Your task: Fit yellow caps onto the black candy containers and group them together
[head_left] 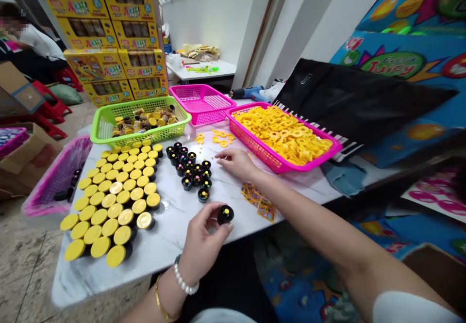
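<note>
My left hand [206, 240] is wrapped round a small black cup [225, 215], tipped so its mouth and a yellow bit inside face me. Over the tabletop, my right hand [238, 164] reaches left with its fingers stretched out and slightly apart; I make out nothing in them. Tiny coloured bits [202, 158] lie close to its fingertips. Between the hands and the yellow-capped black cups [124, 197] stands a group of open black cups [196, 172] with small coloured pieces in them. Several orange printed packets [258, 201] lie under my right forearm.
A pink basket of yellow rings [287, 134] stands beyond my right hand, with loose yellow rings [222, 138] beside it. Behind are a green basket [104, 121], another pink basket [204, 104] and stacked yellow boxes [120, 37]. A person [36, 41] sits at far left.
</note>
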### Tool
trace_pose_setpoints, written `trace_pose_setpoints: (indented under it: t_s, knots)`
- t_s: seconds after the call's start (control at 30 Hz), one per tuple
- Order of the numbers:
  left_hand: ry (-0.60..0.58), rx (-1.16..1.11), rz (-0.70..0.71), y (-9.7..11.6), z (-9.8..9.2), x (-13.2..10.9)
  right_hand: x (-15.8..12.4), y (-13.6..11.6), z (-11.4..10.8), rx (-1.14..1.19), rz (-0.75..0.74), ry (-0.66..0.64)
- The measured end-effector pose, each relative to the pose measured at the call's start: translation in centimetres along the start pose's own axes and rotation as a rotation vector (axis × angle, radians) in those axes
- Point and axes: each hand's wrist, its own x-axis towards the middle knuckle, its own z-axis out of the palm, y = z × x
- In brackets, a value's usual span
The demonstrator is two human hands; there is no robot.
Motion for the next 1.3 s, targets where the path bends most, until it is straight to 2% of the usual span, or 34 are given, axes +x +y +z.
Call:
trace_pose_setpoints:
  t_s: [0.1, 0.2, 0.37, 0.57, 0.67, 0.73, 0.8, 0.87, 0.93, 1.03, 1.13, 1.3]
  knots:
    - [-0.033, 0.094, 0.008, -0.4, -0.1, -0.4, 2.6, 0.7, 1.3, -0.018, -0.056, -0.028]
    - [-0.068, 0.197, 0.040, -0.5, -0.2, -0.7, 3.8, 1.1, 1.5, -0.029, -0.102, -0.054]
    - [-0.056, 0.230, 0.062, -0.4, -0.1, -0.7, 3.0, 1.0, 0.9, -0.023, -0.132, -0.072]
    - [-0.020, 0.239, 0.097, -0.4, 0.0, -0.7, 3.0, 0.3, 1.9, -0.070, -0.178, -0.129]
    - [-0.025, 0.227, 0.076, -0.3, -0.1, -0.8, 2.9, -0.3, 1.1, -0.054, -0.138, -0.161]
    - [-0.014, 0.196, 0.051, -0.3, -0.2, -0.7, 2.0, -1.4, -0.7, 0.023, -0.106, -0.208]
    - [0.001, 0.151, 0.023, -0.4, -0.3, -0.6, 0.2, -3.3, -3.0, 0.234, -0.119, -0.325]
    - [0.012, 0.107, 0.003, -0.6, -0.3, -0.6, -2.2, -5.7, -5.1, 0.322, -0.182, -0.450]
    - [0.010, 0.079, 0.000, -0.7, -0.3, -0.6, -4.8, -7.8, -6.3, 0.295, -0.315, -0.571]
    - [-0.005, 0.085, 0.026, -0.7, -0.3, -0.8, -8.0, -9.3, -6.0, 0.138, -0.462, -0.614]
    - [-0.003, 0.121, 0.045, -0.5, -0.2, -0.9, -9.3, -9.0, -5.1, -0.021, -0.495, -0.590]
    - [0.012, 0.132, 0.040, -0.5, -0.1, -0.9, -9.2, -8.1, -4.9, 0.095, -0.464, -0.621]
